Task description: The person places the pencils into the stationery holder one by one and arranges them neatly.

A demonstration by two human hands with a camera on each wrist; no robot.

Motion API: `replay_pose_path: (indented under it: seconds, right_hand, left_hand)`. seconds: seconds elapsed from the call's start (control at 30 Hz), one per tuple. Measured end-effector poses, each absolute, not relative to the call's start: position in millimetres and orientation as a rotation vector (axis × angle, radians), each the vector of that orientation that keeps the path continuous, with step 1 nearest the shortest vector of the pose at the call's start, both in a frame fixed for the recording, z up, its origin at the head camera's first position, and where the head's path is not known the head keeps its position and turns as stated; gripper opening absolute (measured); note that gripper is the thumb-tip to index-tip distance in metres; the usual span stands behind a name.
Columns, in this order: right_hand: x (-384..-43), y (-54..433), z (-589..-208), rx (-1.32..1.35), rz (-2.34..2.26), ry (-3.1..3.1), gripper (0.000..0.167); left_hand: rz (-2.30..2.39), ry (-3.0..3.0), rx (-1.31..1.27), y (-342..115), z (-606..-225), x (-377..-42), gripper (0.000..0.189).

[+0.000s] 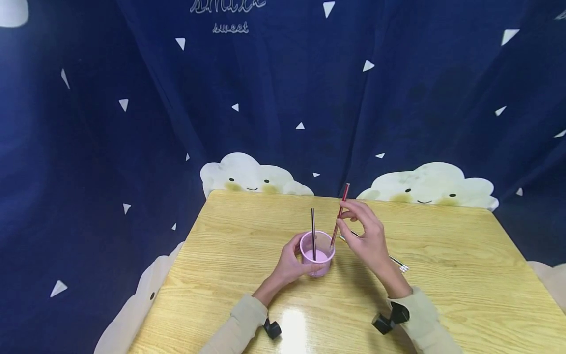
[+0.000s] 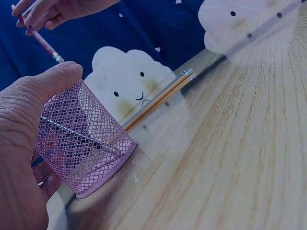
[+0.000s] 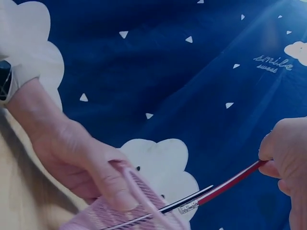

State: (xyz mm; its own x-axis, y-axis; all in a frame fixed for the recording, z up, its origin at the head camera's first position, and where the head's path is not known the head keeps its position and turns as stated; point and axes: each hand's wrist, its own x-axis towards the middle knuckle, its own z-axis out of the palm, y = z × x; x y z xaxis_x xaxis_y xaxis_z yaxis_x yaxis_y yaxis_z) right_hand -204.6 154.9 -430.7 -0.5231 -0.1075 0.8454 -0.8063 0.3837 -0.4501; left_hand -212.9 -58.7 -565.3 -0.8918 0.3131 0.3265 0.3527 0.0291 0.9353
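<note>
A pink mesh pencil cup [image 1: 319, 272] stands on the wooden table, gripped round its side by my left hand [image 1: 293, 263]. In the left wrist view the thumb lies along the mesh [image 2: 91, 139] near the rim. One dark pencil [image 1: 313, 226] leans inside the cup and sticks out above it. My right hand [image 1: 366, 236] pinches a red pencil [image 1: 345, 192] between thumb and fingers. That pencil slants down, its metal-banded eraser end [image 3: 189, 207] lowest, at the cup's mouth beside the dark pencil. Whether the end has passed the rim, I cannot tell.
Several loose pencils [image 2: 158, 101], yellow and dark, lie on the table [image 1: 442, 295] to the right of the cup, partly hidden by the right hand in the head view. A dark blue curtain [image 1: 274, 98] with white clouds hangs behind the table's far edge.
</note>
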Motion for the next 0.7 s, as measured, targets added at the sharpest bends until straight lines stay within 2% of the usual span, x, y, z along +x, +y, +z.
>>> replay_pose_path:
  seconds: [0.17, 0.5, 0.7]
  right_hand:
    - [-197.4, 143.6, -431.0, 0.786, 1.209, -1.946, 0.047]
    - [-194.8, 136.6, -453.9, 0.793, 1.287, -2.033, 0.055]
    - [-205.4, 137.0, -480.7, 0.800, 1.306, -2.073, 0.056]
  left_hand:
    - [-2.026, -2.241, -0.716, -58.7, -565.0, -212.8, 0.086]
    - [-2.038, -2.270, -0.687, -60.4, -566.2, -211.9, 0.086]
    - [-2.029, -2.259, -0.702, -60.4, -566.3, -212.8, 0.086]
